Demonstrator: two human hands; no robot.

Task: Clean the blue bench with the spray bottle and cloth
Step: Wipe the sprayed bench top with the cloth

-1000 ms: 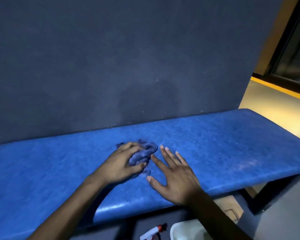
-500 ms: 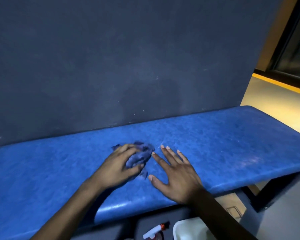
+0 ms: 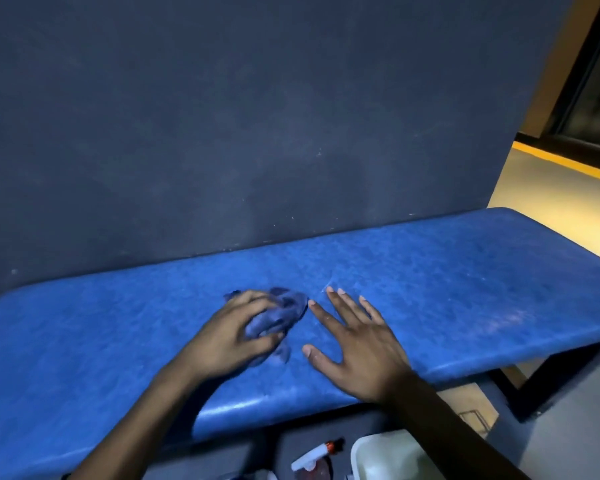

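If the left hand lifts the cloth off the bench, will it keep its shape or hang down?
The cloth is bunched in soft folds under the left hand, so it is probably floppy and would sag when lifted. It looks thin, so likely light. On the smooth bench it should slide easily when pushed, not roll.

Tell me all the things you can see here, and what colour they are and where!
bench: 1, blue, against the wall, runs left to right
wall: 1, dark grey-blue, behind the bench
cloth: 1, blue, bunched on the bench, under the left hand
spray bottle: 1, white with red and black nozzle, low down below the bench's front edge
tub: 1, white, beside the spray bottle, partly hidden by the right arm
floor: tan, with a yellow stripe, far right
left hand: 1, gripping the cloth
right hand: 1, flat on the bench, fingers spread, holding nothing
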